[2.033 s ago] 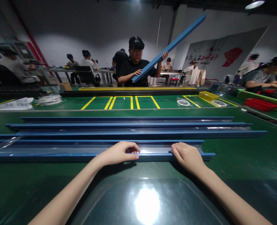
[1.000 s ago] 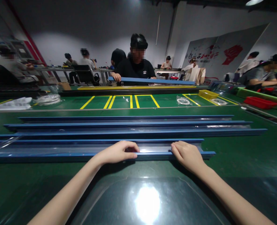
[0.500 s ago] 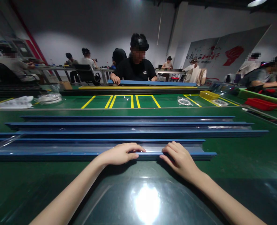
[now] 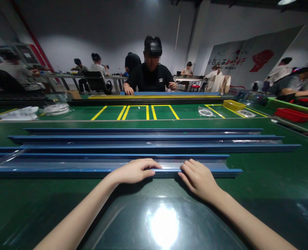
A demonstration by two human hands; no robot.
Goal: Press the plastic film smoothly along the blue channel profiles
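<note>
A long blue channel (image 4: 65, 171) lies nearest me on the green table, its open side up. My left hand (image 4: 135, 171) grips its near edge, thumb in front and fingers over the rim. To the right, across a short gap, my right hand (image 4: 197, 176) pinches the same edge with thumb and fingers. Clear film (image 4: 9, 158) crosses the channel's left part. Just beyond, more blue channels (image 4: 148, 148) lie parallel to it.
Across the green table (image 4: 281, 180), a person in black (image 4: 154, 78) sits behind a blue bar (image 4: 195, 93). Coiled white tubing (image 4: 56, 109) lies far left. Yellow (image 4: 233, 105) and red (image 4: 293, 115) trays stand right.
The person opposite has lowered the blue bar and lifted one hand off it. My hands keep their hold on the near channel, almost unmoved.
</note>
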